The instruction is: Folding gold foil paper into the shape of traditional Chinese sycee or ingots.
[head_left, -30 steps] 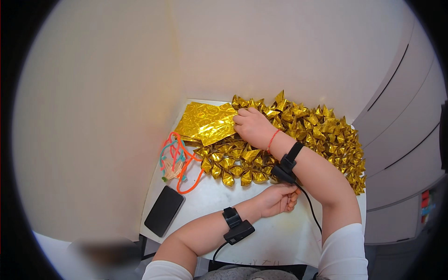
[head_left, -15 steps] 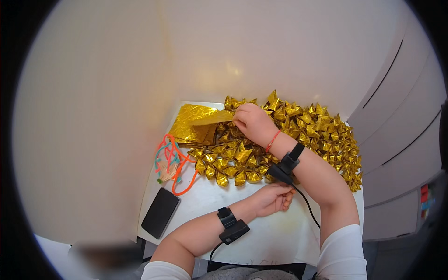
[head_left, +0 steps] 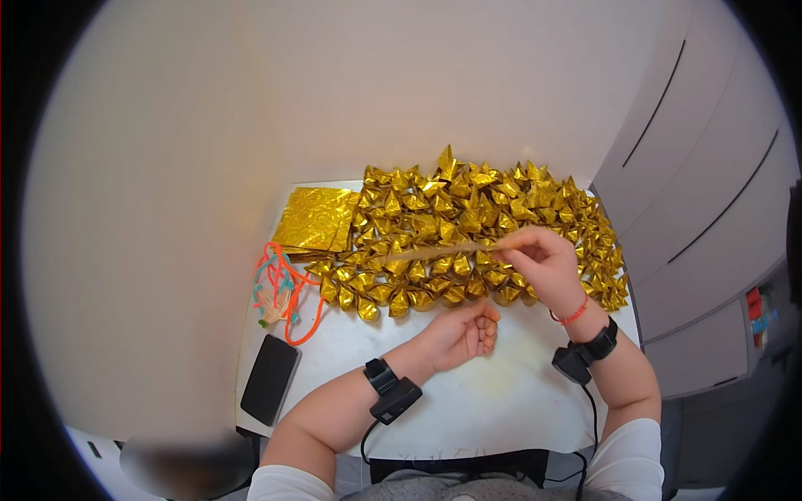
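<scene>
My right hand point(head_left: 543, 263) pinches a thin sheet of foil paper point(head_left: 439, 251) by its right end. Seen nearly edge-on, the sheet stretches leftward over a mass of folded gold-foil ingots point(head_left: 472, 204) that covers the far part of the table. My left hand point(head_left: 464, 336) rests by the near edge of the ingots, palm turned up, its fingers curled closed with nothing visible in them. At the far left, a stack of square gold foil sheets point(head_left: 313, 219) lies beside the folded pieces.
Left of the ingots is a tangle of orange and teal cords point(head_left: 288, 288). A black phone point(head_left: 271, 380) lies at the left edge of the white table point(head_left: 501, 409). Walls stand behind and to the left; pale cabinets point(head_left: 710, 217) are at the right. Cables hang from both wrist straps.
My right hand has drawn back from near the stack, to the right and nearer, carrying the foil sheet. My left hand stays curled near the ingots. The view has shifted slightly.
</scene>
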Available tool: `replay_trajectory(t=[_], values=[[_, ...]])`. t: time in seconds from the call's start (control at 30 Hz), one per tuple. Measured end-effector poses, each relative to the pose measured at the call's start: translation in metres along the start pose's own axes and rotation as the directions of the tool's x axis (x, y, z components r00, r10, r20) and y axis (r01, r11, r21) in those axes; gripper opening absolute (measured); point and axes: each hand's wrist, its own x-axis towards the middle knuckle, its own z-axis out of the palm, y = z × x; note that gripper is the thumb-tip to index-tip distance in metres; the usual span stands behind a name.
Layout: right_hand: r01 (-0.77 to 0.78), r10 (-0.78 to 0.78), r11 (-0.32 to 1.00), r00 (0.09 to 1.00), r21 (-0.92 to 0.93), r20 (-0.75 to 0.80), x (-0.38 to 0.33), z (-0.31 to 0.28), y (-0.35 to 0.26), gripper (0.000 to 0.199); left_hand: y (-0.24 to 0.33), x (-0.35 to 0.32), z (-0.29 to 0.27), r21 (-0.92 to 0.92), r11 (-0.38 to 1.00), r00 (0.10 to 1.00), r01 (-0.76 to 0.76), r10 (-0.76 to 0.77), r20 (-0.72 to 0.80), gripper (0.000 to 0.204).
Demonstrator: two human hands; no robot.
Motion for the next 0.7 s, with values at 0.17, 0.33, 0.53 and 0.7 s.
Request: replay_trajectory(t=[0.17, 0.33, 0.53, 0.7], values=[[-0.103, 0.106, 0.992, 0.994, 0.073, -0.040, -0.062, -0.039, 0.017, 0.017, -0.001, -0.005, -0.003, -0.177, 0.982, 0.998, -0.061, 0.062, 0.002, 0.052], [-0.059, 0.064, 0.995, 0.996, 0.081, -0.057, -0.100, -0.054, 0.037, 0.030, 0.000, -0.016, 0.021, -0.196, 0.971, 0.990, -0.138, 0.136, -0.025, 0.062], [-0.031, 0.034, 0.998, 0.997, 0.047, -0.064, -0.113, -0.068, 0.044, 0.030, -0.002, -0.017, 0.022, 0.129, 0.983, 0.970, -0.130, 0.153, -0.189, 0.040], [-0.168, 0.228, 0.906, 0.967, 0.388, -0.114, -0.115, -0.057, 0.036, 0.054, -0.008, -0.017, 0.018, 0.326, 0.921, 0.930, -0.212, 0.293, -0.223, 0.029]])
